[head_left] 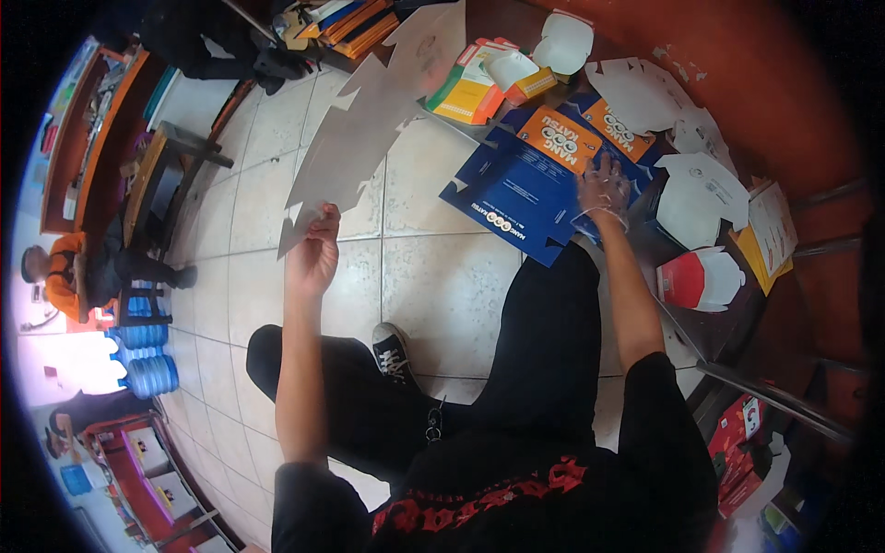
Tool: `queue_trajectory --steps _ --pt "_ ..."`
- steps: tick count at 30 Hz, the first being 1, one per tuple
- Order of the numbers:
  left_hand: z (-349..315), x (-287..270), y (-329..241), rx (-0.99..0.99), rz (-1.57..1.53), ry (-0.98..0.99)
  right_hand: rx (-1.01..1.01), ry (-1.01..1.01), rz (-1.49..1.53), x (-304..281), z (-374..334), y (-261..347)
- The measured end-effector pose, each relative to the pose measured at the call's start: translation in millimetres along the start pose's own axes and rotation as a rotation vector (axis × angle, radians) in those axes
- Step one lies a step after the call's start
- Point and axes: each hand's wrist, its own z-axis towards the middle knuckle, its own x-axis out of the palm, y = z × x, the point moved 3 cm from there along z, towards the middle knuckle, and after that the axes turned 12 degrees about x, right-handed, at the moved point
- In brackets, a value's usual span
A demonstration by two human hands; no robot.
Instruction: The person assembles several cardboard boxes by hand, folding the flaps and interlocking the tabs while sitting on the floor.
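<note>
My left hand [315, 249] is closed on the lower corner of a long grey die-cut cardboard blank [355, 152], pinched between thumb and fingers. The blank stands up above the floor tiles and stretches away toward the far end of the table. My right hand [606, 189], in a thin clear plastic glove, lies with its fingers extended on a flat blue and orange printed box blank [516, 189]. Another blue and orange blank [619, 129] lies partly under it, beyond the hand.
Beyond the blanks stand folded green, orange and white boxes [468, 88] and an open white box [564, 44]. White blanks [699, 195] and a red and white box [701, 279] sit to the right. At left are a seated person [69, 281] and blue water jugs [147, 355].
</note>
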Motion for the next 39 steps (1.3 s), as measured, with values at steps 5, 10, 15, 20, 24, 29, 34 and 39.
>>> queue_trajectory --steps 5,10,15,20,24,29,34,39 --pt "-20 -4 -27 0.177 0.019 -0.153 -0.662 -0.071 0.46 -66 -125 111" --pt "-20 17 -19 0.134 -0.055 -0.08 -0.595 -0.158 0.128 -6 -118 142" --pt "-44 59 15 0.216 0.414 0.039 -0.107 0.071 0.124 -8 -44 80" --pt "-53 52 6 0.217 1.189 0.05 -0.361 0.075 0.567 -45 -53 102" --pt "-50 50 9 0.098 1.197 -0.001 -0.317 0.447 1.609 -61 -75 148" --pt "-69 66 -15 0.14 1.518 -0.217 -0.149 0.485 1.734 -98 -91 158" --pt "-65 48 -31 -0.061 2.255 -0.288 -0.076 0.826 1.813 -93 -94 134" --pt "-66 39 -30 0.135 2.449 0.002 0.106 0.773 1.655 -120 -107 132"
